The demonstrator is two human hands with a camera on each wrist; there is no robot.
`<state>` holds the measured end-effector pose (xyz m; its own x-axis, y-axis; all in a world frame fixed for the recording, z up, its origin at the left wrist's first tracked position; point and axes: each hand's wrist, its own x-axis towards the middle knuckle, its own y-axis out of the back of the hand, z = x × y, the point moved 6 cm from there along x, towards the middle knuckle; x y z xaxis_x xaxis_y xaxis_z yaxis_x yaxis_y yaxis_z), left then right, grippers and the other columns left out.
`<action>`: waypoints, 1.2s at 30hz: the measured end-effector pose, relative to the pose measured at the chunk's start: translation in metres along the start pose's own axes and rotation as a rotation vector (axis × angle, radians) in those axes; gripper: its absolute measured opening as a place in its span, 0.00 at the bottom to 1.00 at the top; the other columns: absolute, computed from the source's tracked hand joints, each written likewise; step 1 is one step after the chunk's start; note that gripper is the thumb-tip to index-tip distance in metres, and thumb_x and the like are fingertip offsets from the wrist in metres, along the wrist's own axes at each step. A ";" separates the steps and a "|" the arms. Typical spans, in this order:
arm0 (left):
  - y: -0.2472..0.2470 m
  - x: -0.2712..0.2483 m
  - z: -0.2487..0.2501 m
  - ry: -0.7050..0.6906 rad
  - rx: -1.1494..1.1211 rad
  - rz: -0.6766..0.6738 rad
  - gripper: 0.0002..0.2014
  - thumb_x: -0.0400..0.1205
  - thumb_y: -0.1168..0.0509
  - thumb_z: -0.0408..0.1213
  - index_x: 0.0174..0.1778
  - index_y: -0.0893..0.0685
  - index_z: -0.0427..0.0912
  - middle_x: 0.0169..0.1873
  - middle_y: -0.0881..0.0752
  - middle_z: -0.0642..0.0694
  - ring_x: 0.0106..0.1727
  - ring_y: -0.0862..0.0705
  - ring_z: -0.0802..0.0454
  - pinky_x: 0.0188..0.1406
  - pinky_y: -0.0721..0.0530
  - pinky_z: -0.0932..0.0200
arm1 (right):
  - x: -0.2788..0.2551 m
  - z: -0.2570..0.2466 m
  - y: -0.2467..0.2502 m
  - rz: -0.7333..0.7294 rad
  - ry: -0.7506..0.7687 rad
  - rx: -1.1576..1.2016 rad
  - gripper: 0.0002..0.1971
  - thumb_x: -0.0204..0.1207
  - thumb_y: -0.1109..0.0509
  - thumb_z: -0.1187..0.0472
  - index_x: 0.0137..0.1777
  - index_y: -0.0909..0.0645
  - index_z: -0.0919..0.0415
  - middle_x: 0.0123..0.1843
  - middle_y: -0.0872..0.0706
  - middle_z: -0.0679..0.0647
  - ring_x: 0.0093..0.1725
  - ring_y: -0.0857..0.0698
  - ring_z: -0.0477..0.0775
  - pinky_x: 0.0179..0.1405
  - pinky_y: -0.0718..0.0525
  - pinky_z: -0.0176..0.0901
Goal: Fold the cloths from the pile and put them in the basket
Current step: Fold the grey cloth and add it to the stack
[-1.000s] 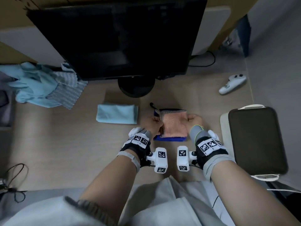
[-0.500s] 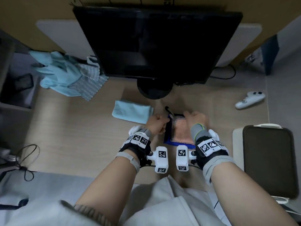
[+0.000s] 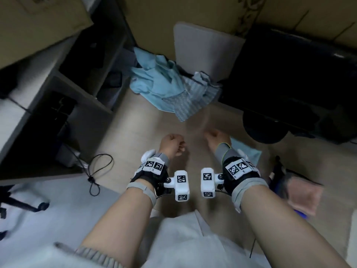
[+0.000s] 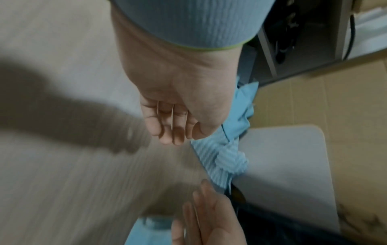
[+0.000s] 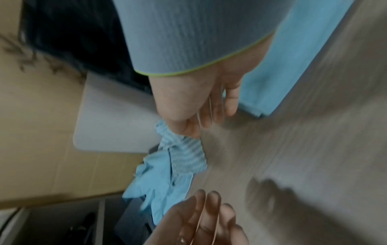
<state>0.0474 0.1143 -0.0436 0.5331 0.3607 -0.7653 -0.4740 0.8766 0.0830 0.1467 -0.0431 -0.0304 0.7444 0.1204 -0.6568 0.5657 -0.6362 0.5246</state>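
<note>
The pile [image 3: 154, 84] of crumpled light-blue cloths lies at the back of the table, with a striped grey-blue cloth [image 3: 189, 103] on its near right side. My left hand [image 3: 173, 143] and right hand [image 3: 214, 137] hover side by side just short of the pile, both empty. The left hand's fingers [image 4: 169, 131] hang loosely curled. The right hand's fingers [image 5: 213, 116] are relaxed, close to the striped cloth [image 5: 184, 155]. A folded light-blue cloth [image 3: 251, 151] lies under my right wrist. To the right a folded pink cloth [image 3: 303, 196] sits on a dark blue one.
A black monitor [image 3: 289, 74] on a round stand [image 3: 264, 128] fills the back right. A grey board [image 3: 204, 49] leans behind the pile. A dark shelf unit [image 3: 67, 93] borders the table on the left, with a looped cable [image 3: 96, 171] at its foot.
Both hands have let go of the folded pink cloth and moved left and forward toward the pile. The head view has swung left, and the pink cloth now lies at the right.
</note>
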 end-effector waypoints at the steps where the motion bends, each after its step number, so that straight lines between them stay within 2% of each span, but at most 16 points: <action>1: 0.022 0.009 0.001 0.002 -0.017 0.024 0.06 0.84 0.38 0.35 0.41 0.21 0.44 0.30 0.16 0.46 0.26 0.21 0.52 0.29 0.25 0.63 | 0.009 -0.018 -0.016 -0.037 0.021 -0.051 0.18 0.82 0.37 0.52 0.65 0.18 0.60 0.66 0.16 0.60 0.67 0.19 0.62 0.66 0.25 0.47; 5: 0.066 0.019 -0.007 0.049 -0.034 0.090 0.05 0.83 0.38 0.35 0.42 0.20 0.45 0.32 0.16 0.46 0.26 0.21 0.52 0.28 0.24 0.64 | 0.045 -0.037 -0.054 -0.151 0.061 -0.200 0.26 0.84 0.39 0.54 0.81 0.36 0.57 0.83 0.36 0.56 0.82 0.38 0.58 0.79 0.38 0.51; 6: 0.089 0.026 -0.010 0.067 -0.051 0.127 0.05 0.83 0.38 0.34 0.41 0.20 0.45 0.33 0.16 0.46 0.26 0.22 0.53 0.26 0.24 0.65 | 0.057 -0.051 -0.074 -0.170 0.057 -0.273 0.29 0.83 0.38 0.53 0.83 0.41 0.56 0.84 0.40 0.55 0.83 0.42 0.58 0.80 0.40 0.53; 9: 0.116 0.036 -0.018 0.103 -0.076 0.170 0.09 0.83 0.37 0.34 0.37 0.21 0.47 0.32 0.18 0.46 0.27 0.23 0.52 0.25 0.25 0.65 | 0.074 -0.062 -0.090 -0.127 0.081 -0.409 0.36 0.78 0.32 0.47 0.83 0.42 0.53 0.85 0.44 0.58 0.83 0.43 0.61 0.80 0.42 0.53; 11: 0.129 0.043 -0.025 0.126 -0.096 0.198 0.10 0.82 0.37 0.34 0.35 0.22 0.47 0.31 0.19 0.44 0.27 0.23 0.51 0.22 0.26 0.66 | 0.083 -0.064 -0.104 -0.164 0.079 -0.610 0.41 0.77 0.34 0.41 0.85 0.50 0.50 0.87 0.54 0.55 0.85 0.51 0.61 0.82 0.46 0.54; 13: 0.135 0.048 -0.031 0.152 -0.111 0.214 0.10 0.82 0.37 0.34 0.34 0.21 0.47 0.32 0.18 0.43 0.27 0.23 0.50 0.21 0.27 0.66 | 0.085 -0.069 -0.106 -0.133 0.077 -0.625 0.45 0.73 0.31 0.41 0.85 0.50 0.53 0.86 0.49 0.53 0.84 0.46 0.60 0.81 0.40 0.54; 16: 0.121 0.047 -0.028 0.155 -0.122 0.188 0.06 0.81 0.37 0.33 0.38 0.21 0.44 0.35 0.18 0.40 0.28 0.23 0.48 0.21 0.24 0.65 | 0.082 -0.069 -0.087 -0.043 0.081 -0.428 0.32 0.71 0.27 0.48 0.75 0.28 0.52 0.76 0.25 0.52 0.75 0.25 0.56 0.73 0.27 0.47; 18: 0.102 0.041 -0.017 0.116 -0.106 0.161 0.03 0.81 0.37 0.31 0.45 0.20 0.43 0.37 0.17 0.39 0.30 0.21 0.47 0.26 0.22 0.62 | 0.070 -0.064 -0.070 -0.023 0.080 -0.145 0.16 0.68 0.23 0.55 0.56 0.13 0.48 0.61 0.12 0.53 0.62 0.15 0.56 0.65 0.19 0.46; 19: 0.091 0.037 -0.010 0.077 -0.078 0.158 0.07 0.81 0.36 0.30 0.52 0.20 0.43 0.39 0.16 0.41 0.31 0.19 0.48 0.29 0.20 0.59 | 0.061 -0.063 -0.061 -0.011 0.100 -0.031 0.08 0.64 0.22 0.58 0.43 0.11 0.47 0.51 0.08 0.53 0.54 0.11 0.56 0.60 0.15 0.48; 21: 0.068 0.028 0.002 -0.041 -0.043 0.143 0.22 0.78 0.34 0.26 0.68 0.24 0.44 0.48 0.18 0.45 0.37 0.17 0.49 0.36 0.15 0.52 | 0.041 -0.059 -0.044 -0.022 0.122 0.074 0.07 0.61 0.24 0.64 0.29 0.14 0.50 0.40 0.09 0.50 0.44 0.11 0.54 0.52 0.12 0.47; 25: 0.028 0.001 0.023 -0.300 0.092 0.115 0.38 0.73 0.32 0.21 0.80 0.31 0.47 0.59 0.23 0.51 0.49 0.14 0.46 0.45 0.12 0.54 | 0.000 -0.056 -0.025 -0.124 0.267 0.148 0.12 0.68 0.28 0.72 0.39 0.18 0.52 0.35 0.16 0.49 0.37 0.17 0.50 0.37 0.16 0.41; 28: 0.004 -0.027 0.017 -0.437 0.227 0.129 0.30 0.72 0.28 0.25 0.72 0.20 0.43 0.64 0.26 0.56 0.67 0.22 0.51 0.63 0.19 0.64 | -0.036 -0.046 -0.009 -0.160 0.372 0.223 0.12 0.70 0.30 0.74 0.41 0.14 0.54 0.32 0.17 0.46 0.31 0.20 0.38 0.31 0.21 0.32; 30: -0.005 -0.039 0.008 -0.500 0.307 0.178 0.19 0.72 0.27 0.34 0.60 0.12 0.46 0.65 0.23 0.53 0.70 0.27 0.54 0.70 0.27 0.63 | -0.057 -0.041 0.004 -0.165 0.460 0.217 0.10 0.70 0.31 0.74 0.39 0.11 0.60 0.24 0.18 0.41 0.23 0.24 0.32 0.26 0.29 0.23; 32: -0.011 -0.069 -0.011 -0.513 0.315 0.255 0.11 0.74 0.30 0.38 0.51 0.11 0.49 0.57 0.17 0.50 0.61 0.20 0.53 0.65 0.22 0.59 | -0.091 -0.025 0.024 -0.153 0.531 0.269 0.12 0.71 0.34 0.75 0.35 0.12 0.61 0.20 0.20 0.39 0.22 0.25 0.33 0.26 0.32 0.23; 34: -0.004 -0.072 -0.018 -0.441 0.302 0.332 0.08 0.76 0.33 0.38 0.47 0.13 0.53 0.45 0.13 0.50 0.53 0.14 0.48 0.56 0.17 0.55 | -0.093 -0.021 0.030 -0.118 0.526 0.344 0.16 0.73 0.36 0.73 0.33 0.12 0.56 0.27 0.15 0.42 0.29 0.22 0.36 0.31 0.27 0.28; 36: 0.003 -0.085 -0.029 -0.428 0.336 0.413 0.09 0.76 0.34 0.38 0.48 0.12 0.55 0.45 0.10 0.46 0.52 0.13 0.44 0.55 0.16 0.52 | -0.106 -0.011 0.040 -0.088 0.517 0.413 0.16 0.75 0.35 0.70 0.35 0.11 0.52 0.36 0.11 0.47 0.35 0.18 0.42 0.31 0.21 0.29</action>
<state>-0.0195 0.0773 0.0031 0.6185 0.7202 -0.3142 -0.4913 0.6666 0.5606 0.0940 -0.0734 0.0662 0.8340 0.4699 -0.2892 0.5266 -0.8343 0.1631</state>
